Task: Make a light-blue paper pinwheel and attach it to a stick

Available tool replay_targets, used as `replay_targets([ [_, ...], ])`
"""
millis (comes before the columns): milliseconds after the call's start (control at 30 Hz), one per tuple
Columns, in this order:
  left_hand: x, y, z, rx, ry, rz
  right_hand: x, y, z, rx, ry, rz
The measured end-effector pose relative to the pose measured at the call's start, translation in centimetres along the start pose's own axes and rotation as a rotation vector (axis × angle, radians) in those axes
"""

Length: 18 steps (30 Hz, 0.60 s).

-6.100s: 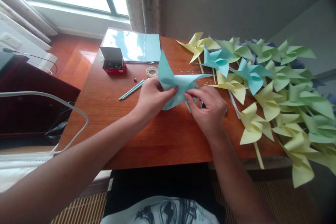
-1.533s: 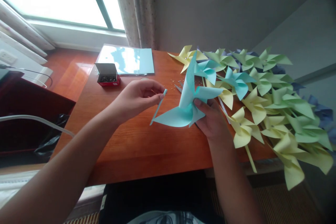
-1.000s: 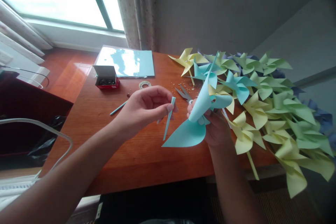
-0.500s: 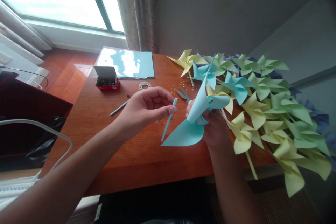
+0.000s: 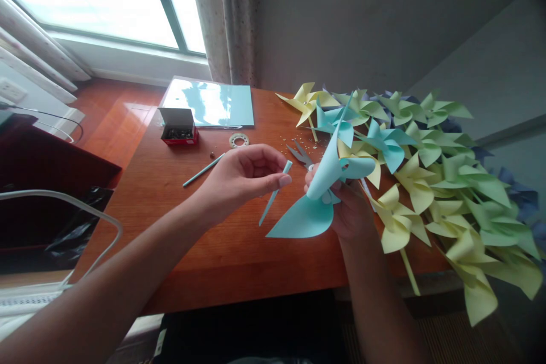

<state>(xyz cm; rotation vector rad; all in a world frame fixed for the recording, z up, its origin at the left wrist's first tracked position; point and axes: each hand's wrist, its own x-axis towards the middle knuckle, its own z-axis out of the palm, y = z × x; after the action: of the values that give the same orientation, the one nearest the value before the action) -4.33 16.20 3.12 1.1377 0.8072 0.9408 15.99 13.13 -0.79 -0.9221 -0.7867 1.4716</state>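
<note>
Between thumb and fingers, my left hand (image 5: 251, 176) pinches a thin light-blue paper stick (image 5: 273, 198), which slants downward over the table. My right hand (image 5: 352, 207) grips a light-blue paper pinwheel (image 5: 326, 173) with curled blades; its far fingers are partly hidden behind the paper. A small gap separates the stick from the pinwheel. Just behind the pinwheel lie open scissors (image 5: 302, 156), their handles mostly covered. Another light-blue paper stick (image 5: 203, 169) rests on the table beyond my left wrist.
Many finished yellow, green, blue and purple pinwheels (image 5: 416, 179) crowd the right side of the wooden table (image 5: 222, 267). At the back left are a small open red box (image 5: 179, 135), a tape roll (image 5: 239, 140) and light-blue paper sheets (image 5: 239, 105). Small scraps lie near the scissors.
The stick in my left hand has tilted slightly, its lower end swinging left. My right hand keeps its hold on the pinwheel. The whole view has shifted a little.
</note>
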Motion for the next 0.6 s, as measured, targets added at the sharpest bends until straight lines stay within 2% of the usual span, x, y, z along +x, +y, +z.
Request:
replay_targets([
  [267,0.03,-0.25,-0.09,-0.045,-0.008,0.007,0.05,0.0,0.0,0.011,-0.012,-0.006],
  [600,-0.3,-0.36,0.17,0.006,-0.004,-0.017,-0.22,-0.37,0.54,-0.003,-0.005,0.008],
])
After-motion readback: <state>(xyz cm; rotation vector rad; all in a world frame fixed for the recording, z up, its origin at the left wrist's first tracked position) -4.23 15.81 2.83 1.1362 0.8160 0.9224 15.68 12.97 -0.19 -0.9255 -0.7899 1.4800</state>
